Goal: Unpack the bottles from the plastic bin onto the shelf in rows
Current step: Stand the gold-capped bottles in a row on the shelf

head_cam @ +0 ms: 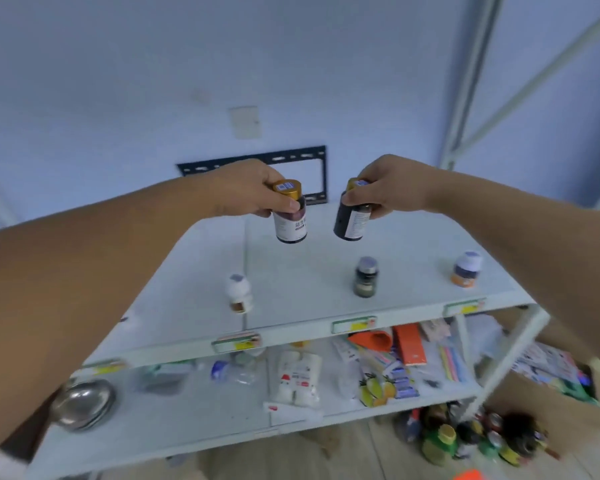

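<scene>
A: Head view first. What have the hands got?

B: Each holds one bottle, raised above the top shelf (291, 271) in the middle of the frame. The left hand (253, 188) has its fingers (293, 204) closed round the neck of a gold-capped bottle (289, 216), just under the cap. The bottle hangs upright with its white label facing the camera.

A: And the right?

B: The right hand (392, 188) grips a second dark bottle (351, 220) from above, fingers wrapped over its gold cap and shoulder. That one is tilted a little, its base swung toward the left of the frame. The two bottles are near each other but not touching, and neither touches the shelf.

A: What already stands on the shelf?

B: Three bottles in a loose row near the front edge, well apart from each other. A white bottle (239, 294) sits left of centre, a dark jar (365, 277) at centre, and a white-capped bottle with an orange band (466, 270) on the right.

A: Where's the bin?

B: I cannot make out a plastic bin with certainty. At the lower right there is a blurred cluster of bottles and cans (471, 434) at floor level.

A: Anything below?

B: The lower shelf (187, 427) carries mixed packets, and a metal bowl (84, 403) sits at its left end. A black wall bracket (257, 159) hangs behind the hands.
</scene>
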Demonstrator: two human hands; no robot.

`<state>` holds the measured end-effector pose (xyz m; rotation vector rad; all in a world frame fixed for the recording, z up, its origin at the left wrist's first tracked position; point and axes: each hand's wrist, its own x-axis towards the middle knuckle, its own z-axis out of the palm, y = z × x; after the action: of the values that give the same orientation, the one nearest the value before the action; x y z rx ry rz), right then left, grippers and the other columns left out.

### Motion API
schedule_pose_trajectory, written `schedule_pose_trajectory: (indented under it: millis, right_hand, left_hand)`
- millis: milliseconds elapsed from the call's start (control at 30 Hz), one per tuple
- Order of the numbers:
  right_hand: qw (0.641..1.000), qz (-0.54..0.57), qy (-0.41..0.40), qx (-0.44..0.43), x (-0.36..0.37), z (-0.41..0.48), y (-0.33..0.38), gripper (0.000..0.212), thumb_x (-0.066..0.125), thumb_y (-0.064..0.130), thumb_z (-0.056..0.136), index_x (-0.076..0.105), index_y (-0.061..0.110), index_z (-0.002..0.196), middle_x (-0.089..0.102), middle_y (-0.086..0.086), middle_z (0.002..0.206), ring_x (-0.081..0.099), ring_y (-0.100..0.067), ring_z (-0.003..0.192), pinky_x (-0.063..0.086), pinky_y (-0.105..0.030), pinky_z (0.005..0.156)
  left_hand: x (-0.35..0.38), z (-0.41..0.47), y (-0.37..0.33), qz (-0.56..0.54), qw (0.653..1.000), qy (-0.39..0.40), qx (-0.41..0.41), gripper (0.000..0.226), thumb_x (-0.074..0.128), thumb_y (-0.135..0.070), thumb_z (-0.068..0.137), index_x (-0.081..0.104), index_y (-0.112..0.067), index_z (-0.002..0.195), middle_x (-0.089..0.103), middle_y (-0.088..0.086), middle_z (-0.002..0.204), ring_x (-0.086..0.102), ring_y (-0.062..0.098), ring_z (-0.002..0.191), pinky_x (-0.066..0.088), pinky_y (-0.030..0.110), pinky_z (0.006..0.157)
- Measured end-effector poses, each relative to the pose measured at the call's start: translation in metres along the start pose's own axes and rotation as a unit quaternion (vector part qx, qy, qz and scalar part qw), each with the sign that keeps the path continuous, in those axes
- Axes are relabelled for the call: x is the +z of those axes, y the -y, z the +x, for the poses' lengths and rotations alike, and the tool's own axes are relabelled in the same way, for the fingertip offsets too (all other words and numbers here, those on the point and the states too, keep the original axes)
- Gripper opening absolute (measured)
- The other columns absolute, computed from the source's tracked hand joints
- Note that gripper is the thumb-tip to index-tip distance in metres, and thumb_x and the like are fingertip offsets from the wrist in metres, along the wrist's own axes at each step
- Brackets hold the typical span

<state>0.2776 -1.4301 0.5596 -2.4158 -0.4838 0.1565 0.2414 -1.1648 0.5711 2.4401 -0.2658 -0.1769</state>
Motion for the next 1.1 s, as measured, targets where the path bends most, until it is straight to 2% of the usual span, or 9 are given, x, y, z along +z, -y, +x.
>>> schedule_pose_trajectory:
  millis: [167,267,500,633,733,833,900,1033,1100]
  right_hand:
    - [0.997,0.014,0.043,-0.062,0.084,0.059,0.11,0.044,0.07,0.051,0.069,0.07,0.008,0.08,0.076,-0.004,0.083,0.077,-0.019,0.077,0.058,-0.043,0.09]
    - [0.995,0.011,0.052,-0.081,0.138,0.091,0.171,0.048,0.07,0.051,0.069,0.071,0.006,0.086,0.077,-0.005,0.084,0.077,-0.015,0.072,0.059,-0.042,0.088]
    - [0.99,-0.003,0.084,-0.113,0.237,0.144,0.279,0.039,0.071,0.05,0.071,0.061,0.012,0.071,0.076,-0.008,0.08,0.076,-0.015,0.067,0.055,-0.03,0.071]
    - [0.987,-0.017,0.097,-0.127,0.275,0.175,0.321,0.035,0.071,0.046,0.076,0.056,0.017,0.065,0.066,0.002,0.062,0.069,-0.01,0.052,0.044,-0.019,0.048]
    - [0.982,0.004,0.121,-0.143,0.308,0.201,0.341,0.036,0.071,0.041,0.078,0.051,0.016,0.061,0.058,0.006,0.053,0.059,-0.007,0.044,0.039,-0.011,0.039]
    - [0.976,0.017,0.159,-0.151,0.346,0.233,0.356,0.033,0.072,0.037,0.079,0.053,0.014,0.066,0.059,0.001,0.065,0.06,-0.011,0.055,0.045,-0.012,0.046]
    - [0.972,0.013,0.177,-0.155,0.37,0.257,0.364,0.031,0.072,0.036,0.08,0.054,0.013,0.069,0.059,-0.001,0.07,0.061,-0.014,0.06,0.045,-0.012,0.045]
    - [0.963,0.016,0.22,-0.157,0.416,0.305,0.384,0.028,0.072,0.034,0.082,0.059,0.01,0.078,0.062,-0.007,0.078,0.063,-0.019,0.07,0.05,-0.016,0.053]
    - [0.96,0.016,0.233,-0.156,0.439,0.323,0.39,0.029,0.072,0.034,0.083,0.062,0.007,0.082,0.067,-0.011,0.085,0.066,-0.022,0.075,0.051,-0.022,0.061]
  left_hand:
    - [-0.081,-0.068,0.098,-0.014,0.997,-0.059,-0.046,0.028,0.081,-0.033,0.081,0.077,-0.021,0.105,0.076,-0.004,0.108,0.072,0.014,0.103,0.056,0.03,0.093]
    - [-0.125,-0.105,0.155,-0.02,0.994,-0.086,-0.071,0.027,0.08,-0.033,0.081,0.078,-0.021,0.106,0.076,-0.001,0.109,0.072,0.016,0.102,0.055,0.033,0.095]
    - [-0.207,-0.175,0.263,-0.029,0.983,-0.137,-0.123,0.029,0.081,-0.031,0.08,0.077,-0.018,0.106,0.077,-0.001,0.107,0.073,0.014,0.099,0.056,0.032,0.093]
    - [-0.232,-0.198,0.317,-0.033,0.973,-0.163,-0.16,0.024,0.082,-0.029,0.08,0.077,-0.019,0.102,0.076,-0.008,0.098,0.074,0.002,0.084,0.055,0.011,0.067]
    - [-0.241,-0.204,0.358,-0.035,0.966,-0.174,-0.186,0.025,0.082,-0.028,0.081,0.076,-0.019,0.103,0.076,-0.007,0.098,0.073,0.001,0.082,0.055,0.01,0.066]
    - [-0.243,-0.2,0.399,-0.029,0.96,-0.164,-0.224,0.031,0.081,-0.03,0.081,0.075,-0.017,0.109,0.076,-0.003,0.103,0.073,0.01,0.094,0.058,0.024,0.085]
    - [-0.243,-0.195,0.425,-0.02,0.955,-0.16,-0.247,0.03,0.081,-0.031,0.081,0.075,-0.017,0.107,0.076,-0.002,0.103,0.073,0.011,0.094,0.057,0.029,0.09]
    - [-0.244,-0.181,0.471,-0.007,0.948,-0.151,-0.28,0.031,0.079,-0.037,0.08,0.074,-0.022,0.107,0.076,-0.006,0.1,0.07,0.007,0.089,0.051,0.018,0.071]
    - [-0.243,-0.174,0.491,0.016,0.945,-0.14,-0.295,0.035,0.078,-0.04,0.079,0.072,-0.023,0.11,0.074,-0.004,0.101,0.067,0.01,0.09,0.05,0.023,0.068]
